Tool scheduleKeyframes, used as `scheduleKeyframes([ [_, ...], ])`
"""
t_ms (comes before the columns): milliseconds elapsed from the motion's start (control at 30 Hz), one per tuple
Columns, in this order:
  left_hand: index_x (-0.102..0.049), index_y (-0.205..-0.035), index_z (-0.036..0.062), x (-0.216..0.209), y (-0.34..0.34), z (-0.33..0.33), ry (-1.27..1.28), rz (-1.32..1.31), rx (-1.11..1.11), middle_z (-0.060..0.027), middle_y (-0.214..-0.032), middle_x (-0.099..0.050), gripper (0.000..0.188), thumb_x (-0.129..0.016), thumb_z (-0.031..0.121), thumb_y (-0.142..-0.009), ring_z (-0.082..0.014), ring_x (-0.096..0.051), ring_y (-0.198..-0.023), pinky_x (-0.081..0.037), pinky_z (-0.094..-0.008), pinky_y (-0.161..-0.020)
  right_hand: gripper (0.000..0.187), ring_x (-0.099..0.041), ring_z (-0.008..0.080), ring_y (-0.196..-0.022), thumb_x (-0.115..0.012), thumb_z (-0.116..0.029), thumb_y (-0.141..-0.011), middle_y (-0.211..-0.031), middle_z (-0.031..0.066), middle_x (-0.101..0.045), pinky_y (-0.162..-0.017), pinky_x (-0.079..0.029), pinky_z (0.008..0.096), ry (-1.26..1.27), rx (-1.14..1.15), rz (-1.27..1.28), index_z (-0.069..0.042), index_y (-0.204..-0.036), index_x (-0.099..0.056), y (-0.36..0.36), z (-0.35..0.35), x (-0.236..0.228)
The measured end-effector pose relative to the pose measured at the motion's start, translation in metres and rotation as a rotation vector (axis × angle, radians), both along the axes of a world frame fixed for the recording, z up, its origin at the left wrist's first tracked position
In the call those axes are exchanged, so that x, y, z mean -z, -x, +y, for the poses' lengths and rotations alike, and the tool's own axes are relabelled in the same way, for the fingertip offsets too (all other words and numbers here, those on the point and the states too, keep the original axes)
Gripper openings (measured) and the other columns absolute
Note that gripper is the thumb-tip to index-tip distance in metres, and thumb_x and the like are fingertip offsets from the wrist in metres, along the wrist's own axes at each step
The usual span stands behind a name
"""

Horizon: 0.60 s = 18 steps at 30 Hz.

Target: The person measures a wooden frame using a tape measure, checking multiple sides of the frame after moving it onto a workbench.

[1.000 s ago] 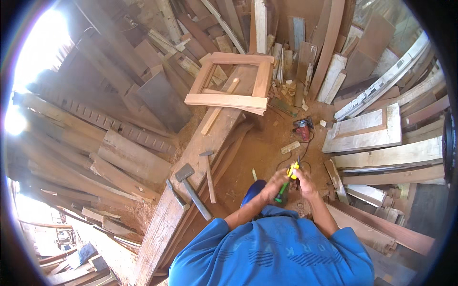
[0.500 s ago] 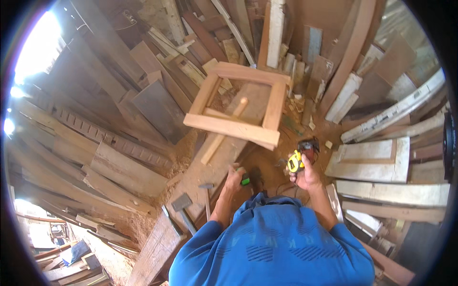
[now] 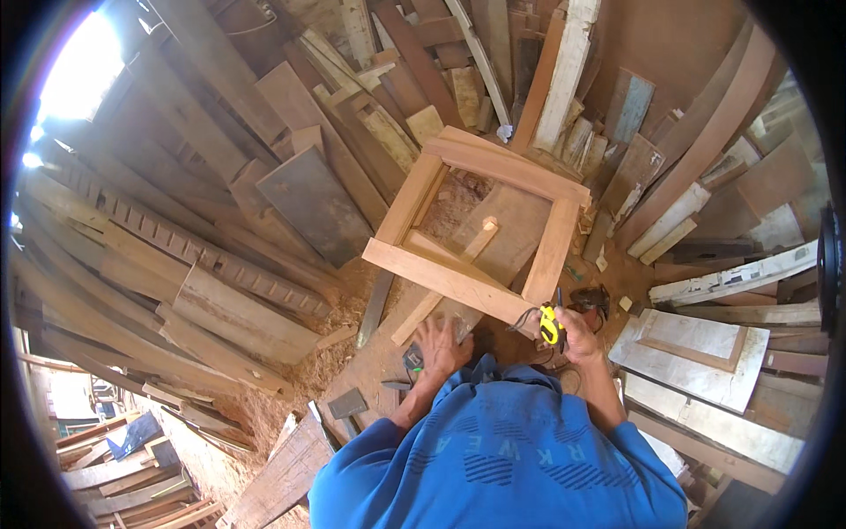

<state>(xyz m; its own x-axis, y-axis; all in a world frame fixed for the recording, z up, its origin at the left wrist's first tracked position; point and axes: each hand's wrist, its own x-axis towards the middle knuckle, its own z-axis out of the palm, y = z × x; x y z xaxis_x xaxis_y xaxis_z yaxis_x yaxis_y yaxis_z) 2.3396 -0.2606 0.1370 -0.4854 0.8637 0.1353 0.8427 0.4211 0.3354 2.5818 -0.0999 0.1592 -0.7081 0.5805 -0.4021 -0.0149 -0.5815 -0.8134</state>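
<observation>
My right hand [image 3: 583,339] is closed round a yellow-and-black tape measure [image 3: 552,326], held by the near right corner of a wooden frame [image 3: 449,275]. The frame rests on the wooden bench [image 3: 304,458], its four-sided opening crossed by a loose narrow stick [image 3: 417,319]. My left hand [image 3: 443,347] lies over the bench near the stick's lower end, fingers stretched apart. Beside its thumb side and wrist sits a small black-and-green object [image 3: 412,357], whose kind I cannot make out, apparently not gripped.
A hammer-like tool with a flat dark head [image 3: 347,404] lies on the bench left of my forearm. A dark red power tool [image 3: 589,301] rests on the floor to the right. Planks [image 3: 317,203] lean all round, and a white panel [image 3: 687,353] stands at right.
My left hand has moved forward on the bench, opened and let go of the black-and-green object. My right hand has brought the tape measure close to the frame's corner. The view has shifted.
</observation>
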Motion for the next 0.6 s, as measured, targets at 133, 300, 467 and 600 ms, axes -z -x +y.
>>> scheduleKeyframes([
  [133, -0.064, -0.109, 0.0052, 0.015, -0.003, 0.052, 0.040, -0.814, 0.105, -0.0125, -0.083, -0.061, 0.038, -0.065, 0.034, -0.086, -0.0300, -0.056, -0.076, -0.047, -0.0408, -0.073, 0.050, -0.063, 0.0113, -0.074, -0.062, -0.045, -0.087, -0.088, 0.0080, -0.067, -0.061, -0.049, 0.0220, -0.164, -0.118, -0.074, 0.000, -0.109, -0.059, 0.028, 0.002, -0.007],
  [300, -0.061, -0.105, 0.0019, -0.002, 0.001, 0.084, 0.292, -1.740, 0.201, -0.0009, -0.077, -0.058, 0.025, -0.064, 0.023, -0.092, -0.0104, -0.052, -0.068, -0.043, -0.0257, -0.060, 0.076, -0.061, 0.0378, -0.105, -0.067, -0.051, -0.079, -0.109, 0.0281, -0.061, -0.089, -0.047, 0.0430, -0.629, -0.329, -0.588, 0.007, -0.123, -0.045, 0.051, 0.001, -0.028],
  [467, -0.060, -0.098, 0.0043, 0.029, -0.002, 0.088, 0.208, -1.731, 0.296, 0.0002, -0.074, -0.058, 0.013, -0.065, 0.014, -0.091, -0.0088, -0.051, -0.064, -0.042, -0.0242, -0.056, 0.063, -0.061, 0.0291, -0.093, -0.069, -0.047, -0.076, -0.099, 0.0211, -0.061, -0.081, -0.047, 0.0383, -0.662, -0.357, -0.630, 0.002, -0.111, -0.052, 0.052, 0.004, -0.017],
  [600, -0.060, -0.096, 0.0044, 0.040, 0.018, 0.095, 0.130, -1.785, 0.209, 0.0004, -0.073, -0.058, 0.011, -0.063, 0.013, -0.090, -0.0097, -0.052, -0.063, -0.044, -0.0248, -0.057, 0.062, -0.062, 0.0298, -0.093, -0.070, -0.047, -0.075, -0.097, 0.0218, -0.062, -0.080, -0.048, 0.0399, -0.718, -0.375, -0.675, 0.003, -0.109, -0.057, 0.032, 0.015, -0.017],
])
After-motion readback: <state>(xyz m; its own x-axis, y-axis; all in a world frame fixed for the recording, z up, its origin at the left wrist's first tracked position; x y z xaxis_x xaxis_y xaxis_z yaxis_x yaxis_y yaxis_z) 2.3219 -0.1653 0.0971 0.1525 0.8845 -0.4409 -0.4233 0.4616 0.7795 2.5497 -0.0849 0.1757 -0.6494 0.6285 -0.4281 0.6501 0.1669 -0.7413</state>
